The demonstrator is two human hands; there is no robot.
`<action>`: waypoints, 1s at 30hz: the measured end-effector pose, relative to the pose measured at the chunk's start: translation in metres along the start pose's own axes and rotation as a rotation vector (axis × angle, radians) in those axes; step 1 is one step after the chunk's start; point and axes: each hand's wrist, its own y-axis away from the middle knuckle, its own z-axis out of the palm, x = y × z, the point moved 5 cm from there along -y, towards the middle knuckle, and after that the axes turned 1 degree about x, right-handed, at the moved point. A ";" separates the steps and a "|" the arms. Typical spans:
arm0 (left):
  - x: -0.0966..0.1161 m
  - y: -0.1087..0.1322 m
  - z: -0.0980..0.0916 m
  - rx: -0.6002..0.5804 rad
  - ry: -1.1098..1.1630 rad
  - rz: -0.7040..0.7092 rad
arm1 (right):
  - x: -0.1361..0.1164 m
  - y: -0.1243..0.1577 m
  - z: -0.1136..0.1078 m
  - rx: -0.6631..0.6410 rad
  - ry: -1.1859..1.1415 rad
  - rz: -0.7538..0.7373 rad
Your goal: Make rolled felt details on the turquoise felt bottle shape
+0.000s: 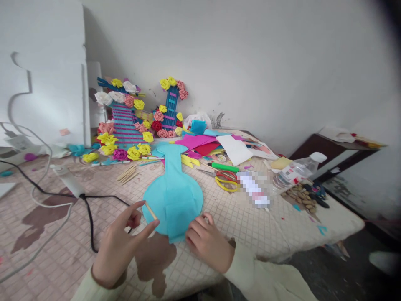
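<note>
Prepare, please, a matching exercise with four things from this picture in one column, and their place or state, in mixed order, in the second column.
Things:
1. Single wooden stick
2. Right hand
3. Plastic bottle
4. Other wooden sticks

Place or state:
A. Lying in a loose pile, left of the blue piece
B. Fitted with a white cap
C. Held between the thumb and forefinger of the left hand
D. At the lower right edge of the blue piece

Right pairs: 1-C, 2-D, 3-B, 4-A
</note>
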 end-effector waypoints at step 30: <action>0.059 -0.049 0.072 -0.404 -0.542 0.087 | 0.116 -0.075 -0.007 0.192 -0.591 0.440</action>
